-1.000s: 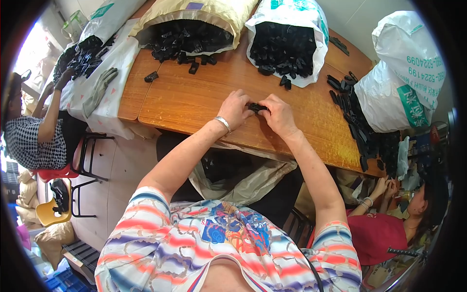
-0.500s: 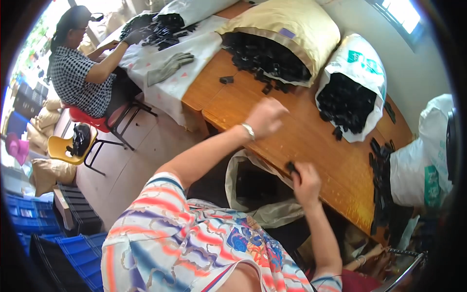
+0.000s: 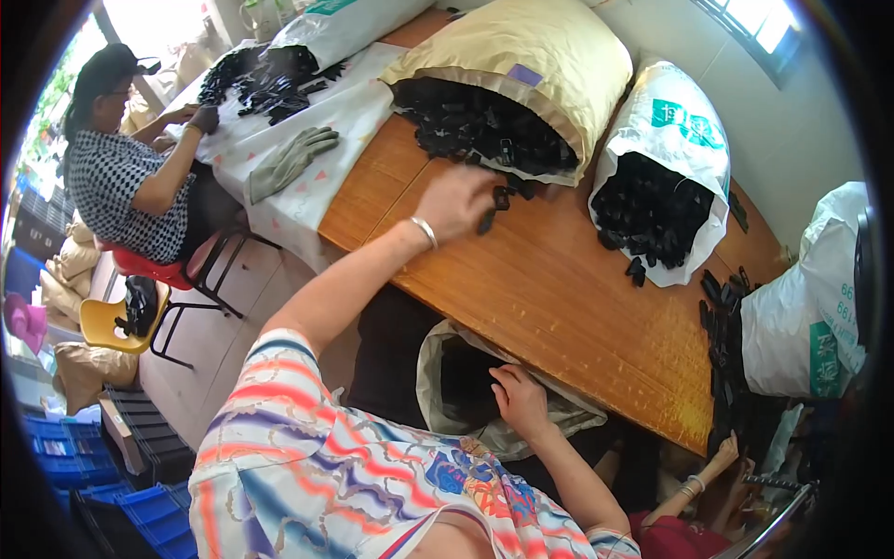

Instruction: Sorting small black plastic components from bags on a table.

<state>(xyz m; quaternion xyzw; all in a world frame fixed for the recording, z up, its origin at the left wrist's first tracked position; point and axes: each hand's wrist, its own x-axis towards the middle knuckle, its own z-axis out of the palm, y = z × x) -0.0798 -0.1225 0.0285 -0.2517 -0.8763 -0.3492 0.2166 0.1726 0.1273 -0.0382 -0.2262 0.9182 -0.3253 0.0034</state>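
My left hand is over the wooden table beside the mouth of a large cream sack. Its fingers are smeared by motion. Small black plastic parts lie right at its fingertips, and I cannot tell whether it grips one. More of these black parts fill the sack's mouth and spill onto the table. Lower down, my right hand hangs over an open pale sack below the table edge. Its fingers are bent and apart, with no part visible in them. The inside of that sack is dark.
A white sack of black parts stands right on the wooden table. Another white sack is at the far right. A co-worker sits left by a cloth with a grey glove. Another person's hand shows lower right.
My left hand has moved up and left to the loose parts by the cream sack. My right hand has dropped from the table edge to the pale sack, its black part no longer visible.
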